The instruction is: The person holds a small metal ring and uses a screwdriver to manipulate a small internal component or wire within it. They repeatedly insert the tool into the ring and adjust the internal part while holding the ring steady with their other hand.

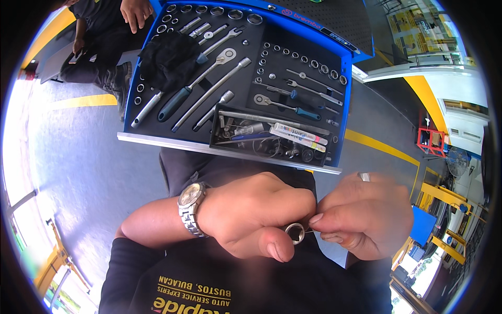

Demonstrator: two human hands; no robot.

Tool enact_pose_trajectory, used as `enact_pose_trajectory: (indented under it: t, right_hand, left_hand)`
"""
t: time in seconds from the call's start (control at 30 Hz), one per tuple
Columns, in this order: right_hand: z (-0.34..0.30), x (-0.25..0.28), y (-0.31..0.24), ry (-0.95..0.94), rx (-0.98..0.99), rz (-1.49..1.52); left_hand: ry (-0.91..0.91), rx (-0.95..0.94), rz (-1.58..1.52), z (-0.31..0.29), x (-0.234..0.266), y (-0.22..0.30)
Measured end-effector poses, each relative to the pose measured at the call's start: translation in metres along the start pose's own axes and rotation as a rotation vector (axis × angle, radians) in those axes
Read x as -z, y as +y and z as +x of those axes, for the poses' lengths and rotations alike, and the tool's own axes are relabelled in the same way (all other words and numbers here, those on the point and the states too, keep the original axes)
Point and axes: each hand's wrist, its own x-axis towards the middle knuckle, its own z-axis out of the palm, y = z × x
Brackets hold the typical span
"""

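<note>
Resting between thumb and curled fingers, a shiny metal socket [296, 234] is grasped by the left hand [256, 209], its round open end left in view. By the right hand [366, 214] a thin piece [309, 231] is pinched between thumb and fingertips, right beside the socket's rim; what it is cannot be told. Both hands are held close together in front of the dark shirt [251, 282], on the near side of the blue drawer [172, 145]. A watch [191, 207] is worn on the left wrist, and a ring [364, 177] on a right finger. In the drawer, wrenches [219, 45] and ratchets [203, 75] are laid out, some partly covered by a black cloth [170, 60]. Marker pens [300, 134] are heaped among loose bits in a black box [214, 131]. Near the drawer's far left corner, another person's hand [137, 14] is seen, fingers hanging down
</note>
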Motion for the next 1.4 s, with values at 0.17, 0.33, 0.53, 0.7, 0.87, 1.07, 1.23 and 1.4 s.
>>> enact_pose_trajectory:
  t: [0.17, 0.33, 0.53, 0.7, 0.87, 1.07, 1.23, 1.4]
  right_hand:
    - [0.005, 0.011, -0.011, -0.128, 0.04, -0.379]
    - [0.013, 0.023, -0.015, -0.306, 0.205, -0.524]
    - [0.032, 0.029, -0.03, -0.534, 0.482, -0.634]
    - [0.043, 0.028, -0.033, -0.575, 0.633, -0.739]
    - [0.038, 0.022, -0.032, -0.594, 0.76, -0.909]
    - [0.041, 0.016, -0.035, -0.667, 0.871, -1.095]
    - [0.014, -0.005, -0.047, -0.641, 0.635, -1.073]
    - [0.03, 0.016, -0.029, -0.384, 0.463, -0.738]
  left_hand:
    - [-0.06, 0.043, -0.024, -0.001, 0.002, -0.003]
    - [-0.056, 0.083, -0.103, -0.001, -0.001, -0.003]
    - [-0.184, 0.053, -0.338, 0.001, -0.001, -0.005]
    - [-0.168, 0.023, -0.32, 0.001, -0.003, -0.007]
    - [-0.118, 0.024, -0.247, -0.002, -0.002, -0.007]
    - [-0.036, 0.113, 0.044, -0.002, 0.003, -0.01]
    - [0.129, 0.128, 0.003, 0.001, 0.002, -0.009]
    - [0.071, 0.004, -0.077, -0.004, 0.009, -0.006]
